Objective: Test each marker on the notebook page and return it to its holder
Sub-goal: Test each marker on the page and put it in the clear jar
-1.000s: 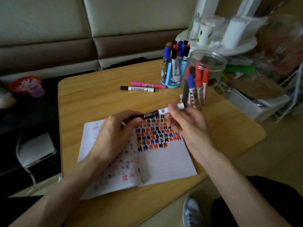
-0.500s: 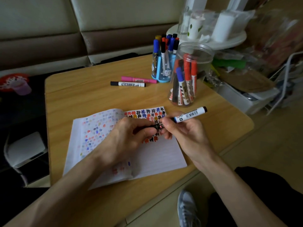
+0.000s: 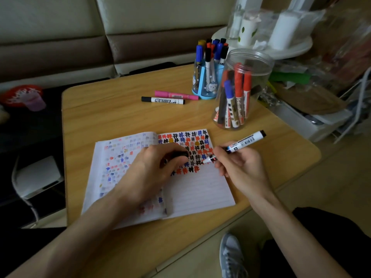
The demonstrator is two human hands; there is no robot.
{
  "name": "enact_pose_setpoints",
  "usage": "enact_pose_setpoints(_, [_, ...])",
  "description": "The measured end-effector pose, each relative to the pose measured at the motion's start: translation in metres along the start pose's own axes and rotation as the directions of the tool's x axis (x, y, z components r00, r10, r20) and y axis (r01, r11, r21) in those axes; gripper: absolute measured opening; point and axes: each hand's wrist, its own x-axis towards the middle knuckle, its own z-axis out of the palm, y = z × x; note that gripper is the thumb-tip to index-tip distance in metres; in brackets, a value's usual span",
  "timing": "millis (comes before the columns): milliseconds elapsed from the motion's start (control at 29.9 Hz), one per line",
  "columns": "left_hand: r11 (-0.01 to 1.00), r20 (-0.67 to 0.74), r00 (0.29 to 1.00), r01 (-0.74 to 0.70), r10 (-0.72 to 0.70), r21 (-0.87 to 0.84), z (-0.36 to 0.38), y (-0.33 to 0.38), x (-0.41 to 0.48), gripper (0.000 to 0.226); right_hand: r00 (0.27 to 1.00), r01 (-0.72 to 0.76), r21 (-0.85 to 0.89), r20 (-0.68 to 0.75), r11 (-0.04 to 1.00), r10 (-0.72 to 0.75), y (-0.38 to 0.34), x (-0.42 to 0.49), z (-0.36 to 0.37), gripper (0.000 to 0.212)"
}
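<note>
The light wooden table [image 3: 112,117] has rounded corners and a plain grained top. An open lined notebook [image 3: 200,189] lies flat on the half nearest the person, turned slightly askew. Its right page carries rows of black, red, blue and orange hash marks across the top. Towards the far edge, 2 loose markers lie almost parallel: a pink marker [image 3: 176,95] and, just in front of it, a white marker with a black cap [image 3: 163,100]. The pink one's right end reaches the base of a blue marker holder [image 3: 208,87] that stands upright. Just beside it on the right stands a clear plastic jar [image 3: 261,83] of markers.
</note>
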Motion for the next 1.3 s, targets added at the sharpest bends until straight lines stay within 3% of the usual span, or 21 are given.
enact_pose_setpoints(501, [1.000, -0.009, 1.000, 0.024, -0.024, 0.014, 0.001, -0.002, 0.002, 0.024, 0.994, 0.109, -0.199, -0.002, 0.974, -0.111, 0.012, 0.003, 0.005, 0.003])
enact_pose_setpoints(701, [0.999, -0.006, 1.000, 0.011, -0.011, 0.037, 0.001, -0.001, 0.003, 0.023, 0.996, 0.088, -0.103, -0.015, 0.991, -0.090, 0.009, 0.002, 0.003, 0.005])
enact_pose_setpoints(868, [0.999, -0.012, 1.000, 0.001, 0.000, 0.042, 0.001, 0.001, 0.003, 0.023, 0.988, 0.156, -0.217, 0.032, 0.964, -0.153, 0.014, 0.002, 0.003, 0.005])
enact_pose_setpoints(1069, [0.999, -0.014, 1.000, -0.008, 0.008, 0.051, 0.001, 0.001, 0.004, 0.025, 0.995, 0.101, -0.121, 0.007, 0.987, -0.101, 0.011, 0.002, 0.002, 0.004])
enact_pose_setpoints(1203, [0.999, -0.014, 1.000, -0.008, 0.008, 0.046, 0.002, -0.001, 0.004, 0.025, 0.992, 0.124, -0.204, 0.059, 0.971, -0.114, 0.015, 0.003, 0.002, 0.009])
enact_pose_setpoints(1303, [0.999, -0.004, 1.000, 0.003, -0.003, 0.053, 0.003, -0.004, 0.004, 0.024, 0.995, 0.102, -0.159, 0.030, 0.982, -0.099, 0.013, 0.003, 0.001, 0.003])
